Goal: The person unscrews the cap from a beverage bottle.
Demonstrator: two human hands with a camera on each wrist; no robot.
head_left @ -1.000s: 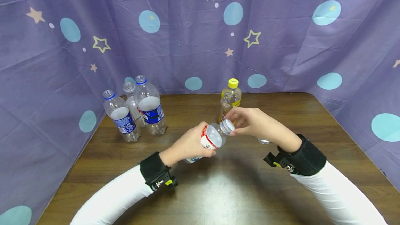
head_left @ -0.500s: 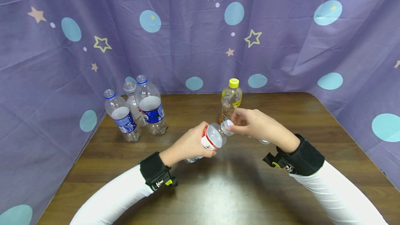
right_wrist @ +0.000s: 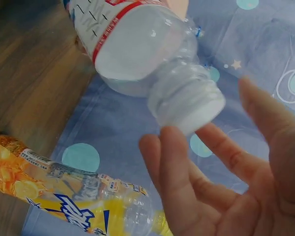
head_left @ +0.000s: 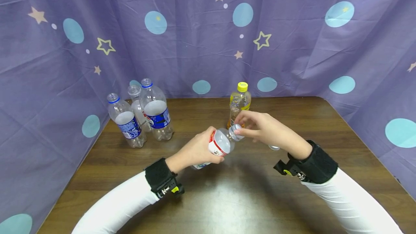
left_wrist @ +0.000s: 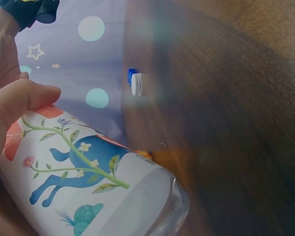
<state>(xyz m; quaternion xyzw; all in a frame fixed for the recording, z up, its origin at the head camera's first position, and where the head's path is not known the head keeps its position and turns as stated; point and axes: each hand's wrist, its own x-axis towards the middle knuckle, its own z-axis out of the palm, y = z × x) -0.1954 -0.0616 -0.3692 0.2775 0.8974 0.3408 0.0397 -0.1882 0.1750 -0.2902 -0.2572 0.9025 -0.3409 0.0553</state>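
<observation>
The clear bottle (head_left: 218,143) hung above the middle of the wooden surface (head_left: 227,198), near the centre of the head view, tilted so its long axis ran from lower left to upper right, with its white cap (head_left: 236,131) pointing up and right, away from the person. The left hand (head_left: 195,151) was wrapped round the labelled body from below and behind, fingers and thumb curled on it, the forearm coming in from the lower left of the frame. The right hand (head_left: 263,130) reached in from the right with the wrist bent, its fingers at the cap; in the head view they seemed to pinch it, but the right wrist view showed the fingers (right_wrist: 187,167) spread and loosely curved about the cap (right_wrist: 196,105), with a gap on at least one side, so I could not tell whether they gripped it. The left wrist view alone showed the flowered blue print on the bottle's label (left_wrist: 78,167) and a small blue and white cap (left_wrist: 134,81) lying on the surface. Just behind the hands stood a yellow-capped bottle (head_left: 239,103), which crossed the lower left of the right wrist view. Three uncapped bottles (head_left: 143,113) stood together at the left, before the purple curtain (head_left: 208,31).
</observation>
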